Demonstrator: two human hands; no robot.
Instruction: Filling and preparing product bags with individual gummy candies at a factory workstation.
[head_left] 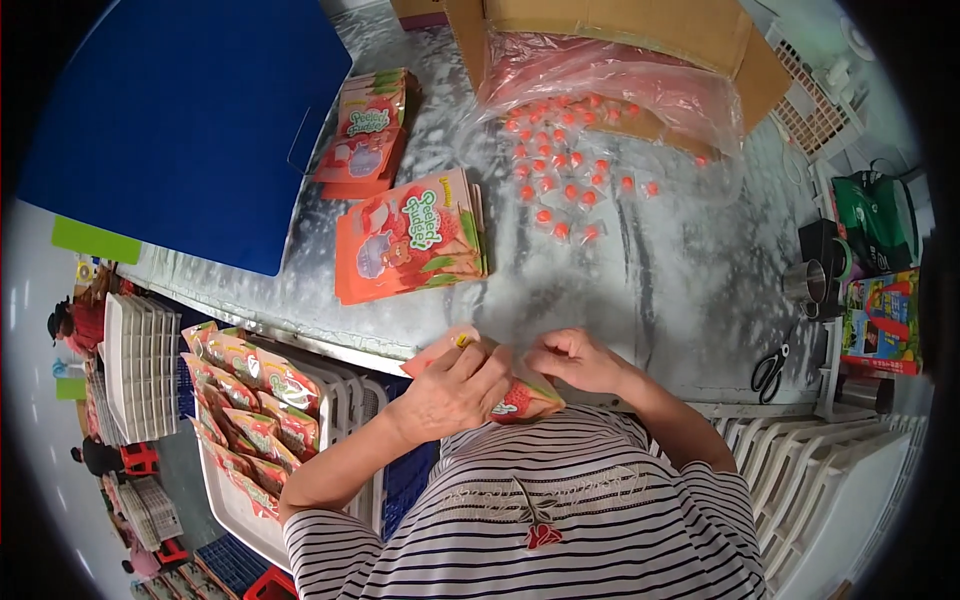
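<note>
Near the table's front edge, my left hand (455,390) is closed on a pink and red snack pouch (521,398), tilted close to my striped shirt. Beside the pouch's upper edge, my right hand (580,362) has its fingers pinched together; what they hold, if anything, is hidden. Farther off lies a stack of flat pink pouches (412,240), with a second stack of pouches (365,140) behind it. Small red-orange pieces in clear wrappers (570,192) are scattered across the table in front of an open cardboard box (610,18) with a clear plastic liner (600,65).
A large blue panel (190,120) stands at the left. Below it, a white tray (222,480) holds several filled pouches (262,435). Scissors (769,374), a metal cup (803,284) and a green bag (875,218) are on the right. White crates (800,480) stand beneath. People work at far left.
</note>
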